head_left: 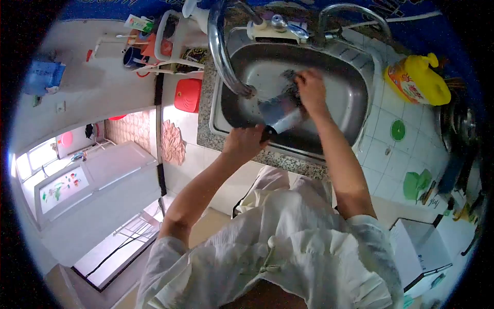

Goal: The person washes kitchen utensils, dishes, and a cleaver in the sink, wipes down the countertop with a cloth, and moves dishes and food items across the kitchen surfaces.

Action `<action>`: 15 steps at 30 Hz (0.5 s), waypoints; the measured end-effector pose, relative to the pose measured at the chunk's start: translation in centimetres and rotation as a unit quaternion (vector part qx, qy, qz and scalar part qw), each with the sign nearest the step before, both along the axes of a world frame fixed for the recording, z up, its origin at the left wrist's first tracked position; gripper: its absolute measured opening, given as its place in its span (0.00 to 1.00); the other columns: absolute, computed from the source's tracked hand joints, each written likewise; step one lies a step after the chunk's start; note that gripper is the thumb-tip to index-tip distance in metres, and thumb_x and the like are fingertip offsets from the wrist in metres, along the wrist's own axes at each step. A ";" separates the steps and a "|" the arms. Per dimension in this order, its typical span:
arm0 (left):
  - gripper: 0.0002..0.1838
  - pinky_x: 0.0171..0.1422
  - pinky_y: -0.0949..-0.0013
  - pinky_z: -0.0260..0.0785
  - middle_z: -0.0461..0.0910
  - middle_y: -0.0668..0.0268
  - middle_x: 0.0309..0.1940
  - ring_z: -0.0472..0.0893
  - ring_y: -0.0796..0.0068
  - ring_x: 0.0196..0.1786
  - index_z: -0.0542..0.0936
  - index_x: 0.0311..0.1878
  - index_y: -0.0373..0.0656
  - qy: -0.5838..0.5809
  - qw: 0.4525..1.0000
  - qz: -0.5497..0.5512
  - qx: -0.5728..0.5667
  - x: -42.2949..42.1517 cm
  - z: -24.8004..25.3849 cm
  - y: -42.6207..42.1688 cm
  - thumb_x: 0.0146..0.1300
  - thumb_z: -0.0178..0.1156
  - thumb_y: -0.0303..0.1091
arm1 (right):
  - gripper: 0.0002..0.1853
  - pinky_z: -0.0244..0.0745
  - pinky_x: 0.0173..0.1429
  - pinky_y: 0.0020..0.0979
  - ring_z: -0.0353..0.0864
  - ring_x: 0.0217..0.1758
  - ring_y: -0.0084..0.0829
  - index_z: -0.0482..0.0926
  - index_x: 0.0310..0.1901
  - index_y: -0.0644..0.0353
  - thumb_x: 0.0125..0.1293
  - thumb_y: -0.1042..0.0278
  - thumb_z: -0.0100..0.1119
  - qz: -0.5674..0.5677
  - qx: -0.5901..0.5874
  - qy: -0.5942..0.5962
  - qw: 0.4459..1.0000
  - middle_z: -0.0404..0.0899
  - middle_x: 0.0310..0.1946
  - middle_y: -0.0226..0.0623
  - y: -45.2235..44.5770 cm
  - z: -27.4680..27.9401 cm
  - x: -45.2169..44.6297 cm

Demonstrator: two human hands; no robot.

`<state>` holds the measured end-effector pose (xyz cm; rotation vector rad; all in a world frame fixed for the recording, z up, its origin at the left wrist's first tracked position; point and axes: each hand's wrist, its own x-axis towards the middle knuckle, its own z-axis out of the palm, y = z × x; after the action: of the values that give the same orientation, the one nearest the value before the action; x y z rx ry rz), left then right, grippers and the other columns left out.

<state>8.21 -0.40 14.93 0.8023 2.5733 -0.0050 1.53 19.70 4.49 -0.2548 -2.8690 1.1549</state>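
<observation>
Over the sink point(360, 110), my left hand point(244, 146) is closed around the black handle of a broad-bladed kitchen knife point(282, 110). The blade points up and right across the basin, wet-looking and partly blurred. My right hand point(312, 92) is at the blade's far side, fingers closed on a dark grey, mesh-like scrubber point(289, 76). Whether the scrubber is pressed to the blade is hard to see. The curved metal faucet point(226, 56) reaches over the basin just left of the knife.
A speckled stone counter edge point(206, 121) borders the sink. To the right, a yellow jug point(419, 80) stands on white tiles, with dark pans point(458, 121) beyond. At left are a red container point(188, 95), a rack point(172, 62) and a pink cloth point(173, 142).
</observation>
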 end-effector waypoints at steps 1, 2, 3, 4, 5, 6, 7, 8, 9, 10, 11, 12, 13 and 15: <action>0.20 0.26 0.62 0.72 0.78 0.60 0.19 0.79 0.62 0.23 0.72 0.37 0.41 0.003 1.000 0.005 -0.010 0.0 0.3 -0.2 0.55 0.53 0.51 | 0.07 0.70 0.43 0.35 0.71 0.42 0.41 0.78 0.35 0.58 0.52 0.72 0.55 -0.050 0.005 0.086 0.995 0.73 0.37 0.37 1.2 0.4 0.3; 0.20 0.26 0.62 0.72 0.78 0.60 0.19 0.79 0.61 0.23 0.72 0.37 0.41 0.008 1.000 0.011 -0.019 0.0 0.5 -0.5 0.55 0.53 0.51 | 0.08 0.70 0.42 0.35 0.71 0.43 0.41 0.78 0.35 0.57 0.52 0.72 0.55 -0.097 0.010 0.172 0.980 0.73 0.38 0.37 1.7 0.7 0.7; 0.20 0.26 0.62 0.72 0.78 0.60 0.19 0.79 0.61 0.23 0.72 0.37 0.41 0.008 1.000 0.014 -0.017 -0.2 0.0 -0.9 0.55 0.53 0.51 | 0.08 0.70 0.42 0.35 0.71 0.43 0.41 0.78 0.35 0.57 0.52 0.72 0.55 -0.094 0.011 0.173 0.980 0.73 0.38 0.37 1.3 0.9 1.4; 0.20 0.26 0.62 0.72 0.78 0.59 0.20 0.79 0.61 0.23 0.72 0.37 0.42 0.024 0.999 0.001 -0.031 -0.2 -0.8 -1.5 0.55 0.53 0.51 | 0.08 0.69 0.43 0.35 0.71 0.43 0.40 0.78 0.35 0.57 0.52 0.74 0.55 -0.065 -0.012 0.133 0.989 0.73 0.38 0.38 0.4 1.1 2.8; 0.19 0.27 0.62 0.72 0.78 0.59 0.20 0.79 0.61 0.24 0.72 0.37 0.42 0.039 0.998 -0.015 -0.045 -0.2 -1.4 -1.9 0.55 0.53 0.50 | 0.08 0.69 0.44 0.35 0.72 0.43 0.40 0.78 0.35 0.56 0.52 0.75 0.54 -0.040 -0.034 0.092 0.994 0.73 0.38 0.38 -0.6 1.5 4.2; 0.19 0.27 0.62 0.72 0.78 0.59 0.20 0.79 0.61 0.24 0.72 0.37 0.42 0.040 0.998 -0.016 -0.044 -0.4 -1.4 -1.8 0.55 0.53 0.50 | 0.08 0.68 0.44 0.34 0.71 0.43 0.38 0.78 0.34 0.57 0.50 0.77 0.55 0.021 -0.033 0.172 0.984 0.72 0.38 0.38 -1.9 2.3 5.2; 0.19 0.27 0.61 0.72 0.78 0.58 0.20 0.79 0.61 0.24 0.72 0.36 0.42 0.052 0.998 -0.017 -0.013 -0.5 -1.3 -1.8 0.55 0.53 0.50 | 0.10 0.67 0.45 0.34 0.71 0.43 0.39 0.79 0.35 0.56 0.49 0.76 0.57 0.061 -0.072 0.157 0.983 0.72 0.39 0.37 -3.8 2.7 5.7; 0.18 0.27 0.60 0.72 0.77 0.58 0.20 0.79 0.60 0.24 0.72 0.35 0.42 0.064 0.998 -0.017 0.016 -0.6 -1.2 -1.7 0.55 0.53 0.50 | 0.10 0.67 0.44 0.35 0.70 0.42 0.39 0.80 0.36 0.55 0.49 0.75 0.58 0.101 -0.119 0.165 0.974 0.72 0.39 0.35 -5.2 3.4 6.1; 0.18 0.27 0.60 0.72 0.77 0.58 0.20 0.79 0.60 0.24 0.72 0.35 0.42 0.064 0.998 -0.017 0.015 -0.7 -0.8 -1.3 0.55 0.53 0.50 | 0.11 0.67 0.44 0.35 0.70 0.42 0.39 0.80 0.37 0.54 0.49 0.74 0.58 0.099 -0.100 0.185 0.973 0.72 0.39 0.34 -5.5 3.5 5.6; 0.18 0.26 0.60 0.72 0.77 0.58 0.19 0.79 0.60 0.23 0.72 0.35 0.42 0.045 0.999 -0.017 0.011 -0.8 -0.3 -0.8 0.55 0.54 0.49 | 0.12 0.67 0.44 0.35 0.70 0.42 0.38 0.80 0.38 0.54 0.49 0.73 0.59 0.098 -0.083 0.203 0.971 0.72 0.38 0.33 -5.5 3.4 4.9; 0.18 0.26 0.60 0.71 0.77 0.59 0.18 0.79 0.60 0.22 0.73 0.35 0.42 0.026 0.999 -0.016 0.006 -0.8 0.3 -0.3 0.55 0.54 0.49 | 0.12 0.67 0.44 0.35 0.70 0.42 0.38 0.80 0.38 0.54 0.49 0.73 0.59 0.099 -0.086 0.204 0.970 0.72 0.38 0.33 -5.1 2.6 4.0; 0.18 0.26 0.60 0.71 0.77 0.59 0.18 0.79 0.60 0.22 0.73 0.35 0.42 0.027 1.000 -0.015 0.003 -0.7 1.0 0.2 0.55 0.54 0.49 | 0.12 0.68 0.44 0.35 0.69 0.41 0.38 0.80 0.38 0.53 0.48 0.73 0.59 0.037 -0.061 0.184 0.980 0.72 0.38 0.33 -4.3 1.9 2.9; 0.18 0.25 0.60 0.71 0.77 0.60 0.17 0.79 0.60 0.21 0.73 0.34 0.42 0.017 1.000 0.004 -0.022 -0.4 1.7 0.5 0.55 0.54 0.49 | 0.12 0.68 0.44 0.35 0.69 0.41 0.38 0.80 0.37 0.53 0.48 0.72 0.60 -0.027 -0.035 0.162 0.986 0.71 0.37 0.33 -4.0 1.4 2.4; 0.18 0.24 0.60 0.71 0.77 0.60 0.17 0.78 0.60 0.21 0.73 0.34 0.41 0.010 0.999 0.019 -0.043 -0.4 1.7 0.7 0.55 0.54 0.49 | 0.11 0.68 0.44 0.35 0.69 0.40 0.39 0.80 0.36 0.54 0.47 0.72 0.60 0.016 -0.039 0.162 0.986 0.71 0.36 0.34 -5.0 1.9 3.6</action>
<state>7.86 0.26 16.65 0.7248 2.5880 -0.1135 5.12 14.67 6.35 -0.0186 -2.5581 1.1918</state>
